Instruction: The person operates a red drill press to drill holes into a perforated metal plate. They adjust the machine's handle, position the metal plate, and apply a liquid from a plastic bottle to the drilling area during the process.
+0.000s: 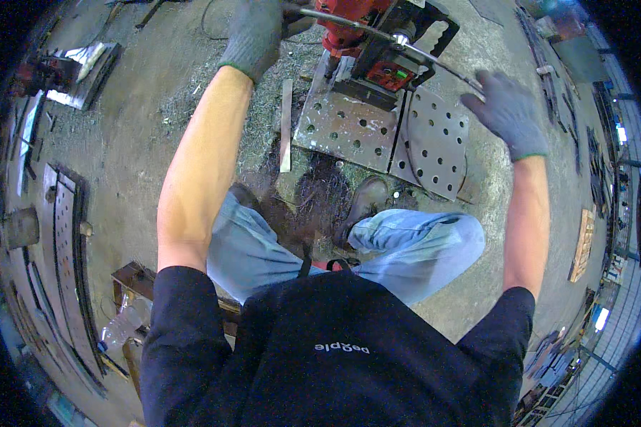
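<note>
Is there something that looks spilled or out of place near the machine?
Yes: what look like metal shavings litter the floor left of the perforated plates, near the red-and-black machine. A flat strip lies among them. It looks untidy; no damage stands out.

A scuffed grey-brown floor (139, 142) spreads all around, littered with shavings toward 12 o'clock. Long metal strips (65, 235) lie at 9 o'clock, beside a round bucket (21, 228). At 3 o'clock sits a wooden pallet (582, 245); beyond it, a pale gridded wall (625, 302) curves past, with a bright white patch (602, 318) toward 4 o'clock.
</note>
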`<state>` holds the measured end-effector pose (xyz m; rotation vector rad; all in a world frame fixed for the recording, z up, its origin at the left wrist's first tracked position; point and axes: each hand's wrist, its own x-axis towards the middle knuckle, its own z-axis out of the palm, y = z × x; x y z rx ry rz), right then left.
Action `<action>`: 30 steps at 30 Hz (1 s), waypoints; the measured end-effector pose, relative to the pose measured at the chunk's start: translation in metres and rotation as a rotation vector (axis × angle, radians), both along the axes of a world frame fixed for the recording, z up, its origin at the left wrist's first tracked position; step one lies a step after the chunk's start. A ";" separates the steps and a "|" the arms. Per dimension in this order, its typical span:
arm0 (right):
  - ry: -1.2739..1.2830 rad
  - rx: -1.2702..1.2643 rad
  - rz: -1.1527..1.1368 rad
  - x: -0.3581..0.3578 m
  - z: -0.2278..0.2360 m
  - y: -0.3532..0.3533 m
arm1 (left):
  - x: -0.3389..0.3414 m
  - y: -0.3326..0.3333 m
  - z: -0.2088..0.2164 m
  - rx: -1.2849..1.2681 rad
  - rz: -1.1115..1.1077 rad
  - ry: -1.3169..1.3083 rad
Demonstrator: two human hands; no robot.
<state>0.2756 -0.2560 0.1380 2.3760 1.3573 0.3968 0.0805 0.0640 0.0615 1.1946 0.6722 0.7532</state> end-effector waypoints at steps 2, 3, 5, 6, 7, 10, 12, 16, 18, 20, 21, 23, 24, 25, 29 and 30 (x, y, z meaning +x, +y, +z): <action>0.037 -0.093 -0.157 -0.002 0.009 -0.010 | -0.012 0.013 -0.012 0.052 -0.018 0.080; 0.040 -0.073 -0.170 -0.007 0.014 -0.015 | -0.017 0.016 -0.017 0.077 -0.030 0.122; 0.043 -0.028 -0.206 -0.010 0.023 -0.013 | -0.025 0.024 -0.027 0.228 -0.050 0.301; 0.036 -0.011 -0.234 -0.012 0.032 -0.012 | -0.026 0.023 -0.031 0.296 -0.066 0.385; 0.029 0.006 -0.262 -0.014 0.037 -0.011 | -0.025 0.019 -0.035 0.252 -0.055 0.314; 0.102 0.043 -0.231 0.014 0.041 -0.014 | -0.018 0.003 -0.040 0.174 -0.041 0.182; 0.063 0.071 -0.202 0.005 0.040 -0.014 | -0.026 -0.004 -0.033 0.195 -0.024 0.196; -0.028 0.076 -0.118 -0.001 0.046 -0.003 | -0.024 0.007 -0.048 0.095 -0.031 0.145; -0.073 0.044 -0.127 -0.011 0.057 0.001 | -0.020 0.006 -0.047 0.115 -0.023 0.195; -0.084 0.033 -0.105 -0.008 0.058 0.005 | -0.017 0.023 -0.056 0.173 -0.036 0.217; -0.077 0.026 -0.101 -0.002 0.053 0.002 | -0.017 0.022 -0.052 0.202 -0.050 0.234; -0.039 0.023 -0.132 0.002 0.044 -0.007 | -0.015 0.011 -0.051 0.109 -0.046 0.194; -0.013 0.037 -0.160 0.001 0.042 -0.009 | -0.016 0.006 -0.045 0.145 -0.021 0.243; 0.011 0.050 -0.189 0.000 0.043 -0.011 | -0.016 0.005 -0.042 0.180 0.002 0.291; -0.038 0.121 -0.134 -0.010 0.041 0.005 | -0.018 0.039 -0.059 0.099 -0.013 0.210; -0.065 0.082 -0.162 -0.019 0.057 0.007 | -0.011 0.029 -0.057 0.118 -0.006 0.207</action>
